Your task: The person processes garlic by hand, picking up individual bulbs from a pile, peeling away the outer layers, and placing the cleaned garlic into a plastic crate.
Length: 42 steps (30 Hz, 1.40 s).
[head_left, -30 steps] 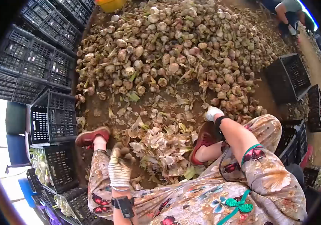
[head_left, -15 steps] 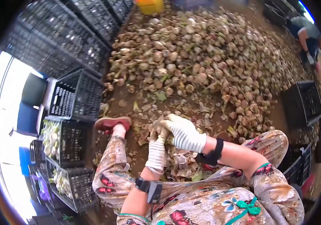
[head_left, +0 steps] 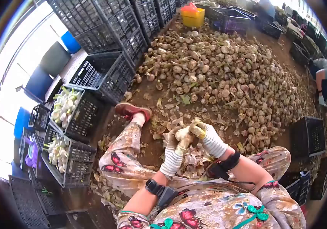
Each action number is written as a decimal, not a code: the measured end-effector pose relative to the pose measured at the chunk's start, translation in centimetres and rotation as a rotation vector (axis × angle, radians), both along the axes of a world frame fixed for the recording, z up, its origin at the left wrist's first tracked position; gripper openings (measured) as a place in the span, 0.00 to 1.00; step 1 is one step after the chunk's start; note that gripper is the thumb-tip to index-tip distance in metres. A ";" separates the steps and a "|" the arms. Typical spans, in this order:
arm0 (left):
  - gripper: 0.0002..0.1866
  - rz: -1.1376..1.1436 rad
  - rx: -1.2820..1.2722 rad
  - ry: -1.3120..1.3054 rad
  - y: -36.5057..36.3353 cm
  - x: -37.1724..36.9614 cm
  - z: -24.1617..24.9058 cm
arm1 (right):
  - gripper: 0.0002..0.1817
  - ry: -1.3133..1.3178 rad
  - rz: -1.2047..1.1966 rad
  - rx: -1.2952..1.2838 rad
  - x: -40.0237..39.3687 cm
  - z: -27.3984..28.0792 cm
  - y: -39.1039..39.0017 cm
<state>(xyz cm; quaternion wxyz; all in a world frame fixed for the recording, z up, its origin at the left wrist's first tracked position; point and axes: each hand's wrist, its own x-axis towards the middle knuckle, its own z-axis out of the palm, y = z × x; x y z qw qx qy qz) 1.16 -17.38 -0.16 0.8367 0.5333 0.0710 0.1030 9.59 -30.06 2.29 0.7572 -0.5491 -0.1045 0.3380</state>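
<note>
Between my two gloved hands is a garlic bulb (head_left: pixel 183 134), pale and partly peeled, held above the floor between my legs. My left hand (head_left: pixel 173 149), in a dirty white-and-grey striped glove, has its fingers wrapped round the bulb. On the other side, my right hand (head_left: pixel 212 140) is closed on a thick yellowish piece at the garlic, apparently its stem; its exact join to the bulb is hidden by the fingers. Peeled garlic skins (head_left: pixel 191 164) lie under the hands.
A big heap of unpeeled garlic (head_left: pixel 217 72) spreads ahead. At left, black crates hold cleaned garlic (head_left: pixel 64 107), beside a tall crate stack (head_left: pixel 98 26). A black crate (head_left: pixel 308 136) stands right. A yellow bucket (head_left: pixel 192 17) is behind the heap; another person (head_left: pixel 326 76) bends at far right.
The view has tilted up and turned left, showing more crates and the far side. My hands have moved slightly apart, and the pale bulb now shows between them.
</note>
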 end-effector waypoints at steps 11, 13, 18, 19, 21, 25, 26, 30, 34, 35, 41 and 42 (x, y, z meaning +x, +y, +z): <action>0.17 -0.219 -0.418 0.063 0.8 -0.4 0.2 | 0.14 -0.013 0.013 -0.078 -0.6 1.4 -0.6; 0.17 -0.209 -0.380 0.093 1.0 -0.3 0.1 | 0.15 0.044 0.035 -0.062 -0.6 1.1 -0.9; 0.15 -0.237 -0.331 0.027 2.3 0.4 -0.9 | 0.17 0.216 0.101 -0.017 -0.2 1.5 -1.6; 0.15 -0.217 -0.233 0.060 2.3 0.4 -0.8 | 0.16 0.132 0.133 -0.079 0.0 1.6 -1.6; 0.18 -0.180 -0.036 0.126 2.3 0.3 -0.3 | 0.16 -0.035 0.194 -0.205 0.4 1.8 -1.7; 0.23 -0.175 0.148 0.036 1.7 0.2 1.0 | 0.15 0.025 0.221 -0.155 0.3 2.6 -2.0; 0.24 -0.153 0.140 0.042 1.6 0.2 1.1 | 0.15 0.096 0.213 -0.092 0.2 0.8 -1.8; 0.20 -0.145 -0.160 0.124 2.1 0.2 1.0 | 0.16 0.011 0.194 -0.026 -0.2 0.6 -1.5; 0.25 -0.217 -0.234 0.169 2.5 0.4 0.4 | 0.15 0.005 0.275 -0.067 0.0 1.5 -1.9; 0.25 -0.209 -0.294 0.230 2.4 0.3 0.8 | 0.14 -0.069 0.284 -0.096 0.3 1.3 -2.0; 0.26 -0.300 -0.621 0.377 2.1 0.1 1.2 | 0.12 -1.156 0.250 -0.557 2.4 2.5 -2.5; 0.26 -0.355 -0.687 0.364 2.4 0.4 0.3 | 0.11 -1.138 0.174 -0.518 2.4 2.0 -2.5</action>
